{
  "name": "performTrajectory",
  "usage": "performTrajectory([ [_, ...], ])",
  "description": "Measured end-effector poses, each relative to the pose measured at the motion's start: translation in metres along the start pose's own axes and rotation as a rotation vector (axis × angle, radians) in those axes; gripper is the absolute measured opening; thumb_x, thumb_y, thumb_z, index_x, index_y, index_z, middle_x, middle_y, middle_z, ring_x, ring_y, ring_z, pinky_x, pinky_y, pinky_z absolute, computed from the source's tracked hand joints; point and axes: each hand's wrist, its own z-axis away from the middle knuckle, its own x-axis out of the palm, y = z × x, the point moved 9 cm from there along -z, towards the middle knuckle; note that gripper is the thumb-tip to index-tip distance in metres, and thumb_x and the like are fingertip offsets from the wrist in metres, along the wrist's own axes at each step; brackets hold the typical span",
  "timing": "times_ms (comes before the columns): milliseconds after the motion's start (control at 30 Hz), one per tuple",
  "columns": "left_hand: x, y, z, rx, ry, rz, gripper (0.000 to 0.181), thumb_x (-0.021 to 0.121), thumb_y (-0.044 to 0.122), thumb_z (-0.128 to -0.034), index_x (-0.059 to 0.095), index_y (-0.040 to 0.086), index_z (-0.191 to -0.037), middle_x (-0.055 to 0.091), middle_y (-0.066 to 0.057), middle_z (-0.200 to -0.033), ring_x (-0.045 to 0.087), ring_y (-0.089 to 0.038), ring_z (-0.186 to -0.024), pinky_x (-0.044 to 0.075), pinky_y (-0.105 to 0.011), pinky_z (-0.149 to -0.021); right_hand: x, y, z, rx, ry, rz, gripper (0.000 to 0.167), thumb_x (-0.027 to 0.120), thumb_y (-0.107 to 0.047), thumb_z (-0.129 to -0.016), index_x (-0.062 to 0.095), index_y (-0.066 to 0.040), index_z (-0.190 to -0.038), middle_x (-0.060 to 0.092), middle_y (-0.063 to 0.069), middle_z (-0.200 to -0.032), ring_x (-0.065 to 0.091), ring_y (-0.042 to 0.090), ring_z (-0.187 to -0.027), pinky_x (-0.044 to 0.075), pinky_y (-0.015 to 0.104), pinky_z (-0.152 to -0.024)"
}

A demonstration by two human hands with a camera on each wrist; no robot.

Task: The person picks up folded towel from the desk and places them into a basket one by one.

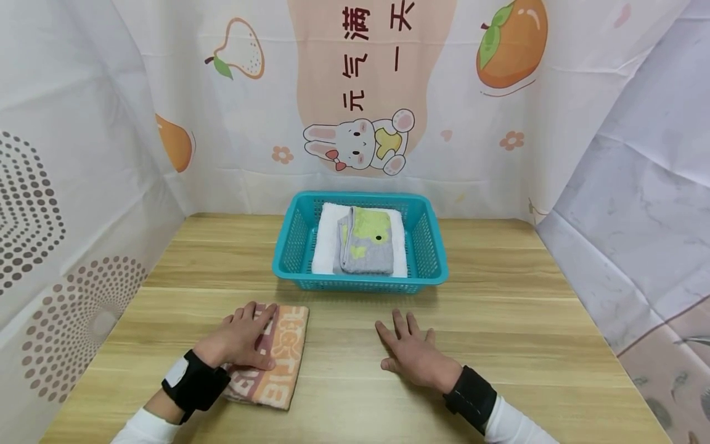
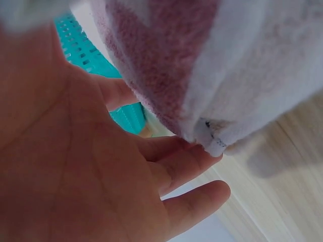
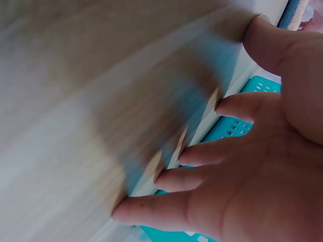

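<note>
A folded towel, peach and mauve with pale lettering, lies at the left front of the table. My left hand rests over its left part, thumb stretched across the top. In the left wrist view the fingers look fairly straight and touch the towel's edge near a corner. On bare wood to the right, my right hand lies palm down with spread fingers and holds nothing. Its fingertips meet the table in the right wrist view, where the fingers are straight.
Behind the hands stands a teal plastic basket. Inside it a grey and green folded towel lies on a white folded towel. Printed cloth hangs along the back and sides of the wooden table.
</note>
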Motion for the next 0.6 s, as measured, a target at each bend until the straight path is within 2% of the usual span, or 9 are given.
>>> performTrajectory([
  [267, -0.0021, 0.0049, -0.0006, 0.016, 0.02, -0.012, 0.113, 0.086, 0.052, -0.0701, 0.03, 0.002, -0.154, 0.028, -0.041, -0.146, 0.032, -0.056, -0.133, 0.028, -0.069, -0.103, -0.0006, 0.0015, -0.002, 0.006, 0.003, 0.019, 0.071, 0.061, -0.04, -0.096, 0.034, -0.013, -0.155, 0.015, 0.029, -0.16, 0.014, 0.054, -0.145, 0.023, 0.08, -0.098],
  [600, 0.0021, 0.0061, 0.0008, 0.01, 0.011, 0.0, 0.111, 0.086, 0.051, -0.0715, 0.03, 0.002, -0.154, 0.028, -0.04, -0.147, 0.032, -0.055, -0.134, 0.027, -0.068, -0.104, 0.0001, 0.0001, -0.0001, 0.0, 0.006, 0.021, 0.071, 0.062, -0.041, -0.095, 0.034, -0.012, -0.155, 0.016, 0.029, -0.16, 0.015, 0.055, -0.144, 0.024, 0.081, -0.096],
])
